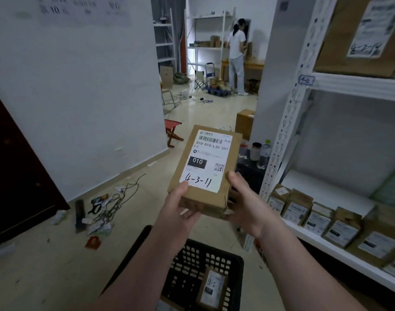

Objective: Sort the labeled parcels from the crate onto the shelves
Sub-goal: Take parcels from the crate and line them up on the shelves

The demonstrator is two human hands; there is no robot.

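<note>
Now I hold the parcel (231,151) above the crate (187,261), label (203,162) up to read 4-3-11: left hand (179,206) and right hand (244,204) each grip a near corner.

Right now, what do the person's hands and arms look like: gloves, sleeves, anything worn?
The left hand and right hand are bare: no gloves, and no rings that I can see. The forearms are bare to the frame's edge, with no sleeve, watch or band in view.

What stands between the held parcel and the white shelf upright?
Head view: a dark-topped cup and a clear bottle, on a low dark stand, lie between the parcel and the upright.
</note>
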